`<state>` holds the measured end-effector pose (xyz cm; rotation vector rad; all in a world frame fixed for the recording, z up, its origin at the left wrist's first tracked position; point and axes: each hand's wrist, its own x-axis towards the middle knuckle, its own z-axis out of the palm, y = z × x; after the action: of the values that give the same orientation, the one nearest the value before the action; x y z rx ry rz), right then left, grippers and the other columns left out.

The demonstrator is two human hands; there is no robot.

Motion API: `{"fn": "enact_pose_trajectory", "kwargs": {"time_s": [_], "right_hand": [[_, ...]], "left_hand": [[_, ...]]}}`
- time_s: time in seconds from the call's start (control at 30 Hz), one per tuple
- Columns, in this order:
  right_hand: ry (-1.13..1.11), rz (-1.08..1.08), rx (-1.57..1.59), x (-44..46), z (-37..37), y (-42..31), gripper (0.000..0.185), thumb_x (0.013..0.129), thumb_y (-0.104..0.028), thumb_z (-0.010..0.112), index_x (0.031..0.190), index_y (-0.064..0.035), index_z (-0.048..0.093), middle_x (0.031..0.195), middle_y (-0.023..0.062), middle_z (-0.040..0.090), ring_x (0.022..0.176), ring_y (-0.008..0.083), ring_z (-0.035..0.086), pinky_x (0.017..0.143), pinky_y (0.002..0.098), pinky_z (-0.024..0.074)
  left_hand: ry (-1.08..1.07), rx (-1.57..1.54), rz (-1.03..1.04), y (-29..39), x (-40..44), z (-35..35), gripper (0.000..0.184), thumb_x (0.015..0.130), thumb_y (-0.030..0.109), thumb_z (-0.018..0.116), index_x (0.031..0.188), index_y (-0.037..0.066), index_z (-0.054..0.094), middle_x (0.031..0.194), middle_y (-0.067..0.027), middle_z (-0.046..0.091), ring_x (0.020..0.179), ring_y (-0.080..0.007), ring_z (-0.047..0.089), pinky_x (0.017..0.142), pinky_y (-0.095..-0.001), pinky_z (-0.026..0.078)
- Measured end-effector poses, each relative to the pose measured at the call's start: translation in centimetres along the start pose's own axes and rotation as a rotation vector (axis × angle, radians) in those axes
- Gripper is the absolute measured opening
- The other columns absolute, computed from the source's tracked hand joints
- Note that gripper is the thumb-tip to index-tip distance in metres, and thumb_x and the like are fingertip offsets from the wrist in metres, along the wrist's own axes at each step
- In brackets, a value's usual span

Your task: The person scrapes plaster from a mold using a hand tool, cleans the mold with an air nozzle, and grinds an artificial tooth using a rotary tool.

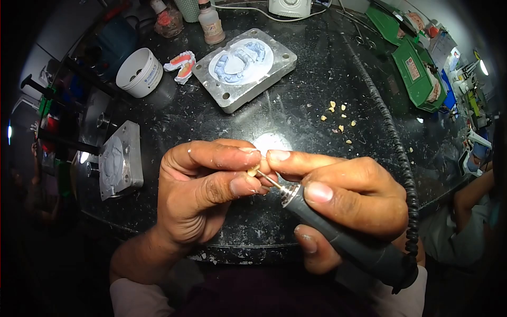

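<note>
Just above the near side of the bench (311, 95), the left hand (198, 193) has thumb and fingertips clamped on a small tooth (253, 171). The right hand (364, 195) has its fingers wrapped round a handpiece (343, 230), forefinger stretched out by the left fingertips, the bur (271, 180) meeting that tooth. Over there, loose teeth (324, 118) lie scattered beyond the right hand, near a metal flask (259, 91).

The drill (364, 252) is dark grey with a silver collar (289, 195), the tooth (253, 172) cream-yellow. The bench (303, 113) is black, flecked white; the large flask (232, 100) silver around white and blue-grey plaster (254, 74); the tub (151, 82) white; the boxes (402, 53) green.
</note>
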<state>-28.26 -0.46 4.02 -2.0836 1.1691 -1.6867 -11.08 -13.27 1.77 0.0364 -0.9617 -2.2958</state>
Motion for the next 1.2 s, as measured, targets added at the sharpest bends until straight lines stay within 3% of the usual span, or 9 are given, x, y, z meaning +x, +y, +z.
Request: {"fn": "enact_pose_trajectory", "kwargs": {"time_s": [0.63, 0.97, 1.2], "right_hand": [[-0.015, 0.029, -0.092, 0.16, -0.22, -0.63, 0.038, 0.092, 0.003, 0.069, 0.125, 0.0062, 0.052, 0.104, 0.0206, 0.061, 0.107, 0.0434, 0.071, 0.085, 0.0399, 0.0661], [-0.002, 0.066, -0.024, 0.18, -0.19, -0.75, 0.039, 0.09, 0.006, 0.07, 0.124, 0.0045, 0.051, 0.106, 0.0214, 0.062, 0.107, 0.0416, 0.072, 0.09, 0.044, 0.0645], [0.004, 0.065, 0.023, 0.25, -0.42, -0.21, 0.037, 0.091, 0.004, 0.07, 0.123, 0.0015, 0.052, 0.11, 0.0271, 0.066, 0.106, 0.0402, 0.072, 0.09, 0.0461, 0.0637]], "left_hand": [[-0.01, -0.023, -0.035, 0.19, 0.08, 0.13, 0.025, 0.084, -0.017, 0.07, 0.106, -0.006, 0.074, 0.108, -0.0255, 0.072, 0.099, -0.0315, 0.075, 0.092, -0.0394, 0.063], [-0.014, 0.015, -0.042, 0.36, 0.19, 0.13, 0.022, 0.084, -0.015, 0.071, 0.104, -0.006, 0.074, 0.105, -0.0257, 0.072, 0.099, -0.0305, 0.075, 0.091, -0.0385, 0.063], [-0.023, 0.063, -0.038, 0.55, 0.45, 0.14, 0.022, 0.085, -0.014, 0.071, 0.105, -0.006, 0.073, 0.102, -0.0258, 0.072, 0.097, -0.0299, 0.075, 0.089, -0.0378, 0.062]]}}
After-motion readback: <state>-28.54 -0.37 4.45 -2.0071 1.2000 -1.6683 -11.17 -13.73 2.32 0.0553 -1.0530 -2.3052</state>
